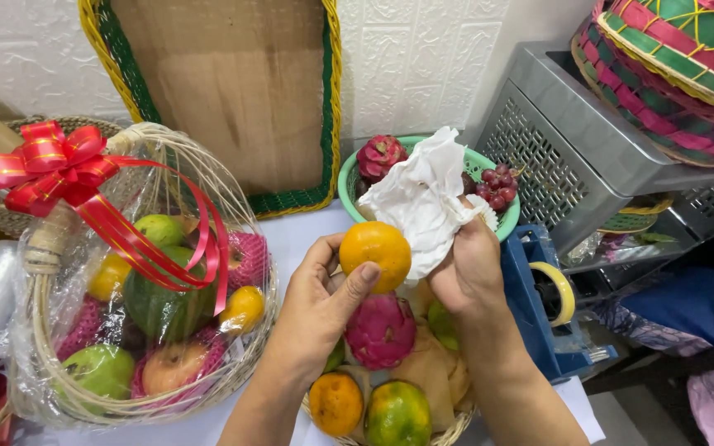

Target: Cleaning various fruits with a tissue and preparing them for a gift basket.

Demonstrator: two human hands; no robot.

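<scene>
White embossed wall and a leaning woven tray (233, 99) back my worktop (299, 235). From the head view, my left hand (316, 306) pinches an orange (375, 256) between thumb and fingers, above the open basket (448, 429) of dragon fruit (380, 330) and citrus. My right hand (468, 268) is closed on a white cloth (423, 198) pressed to the orange. I judge this the wiping step; next calls for turning the fruit, then seating it. A wrapped, ribboned basket (134, 281) stands to the left
</scene>
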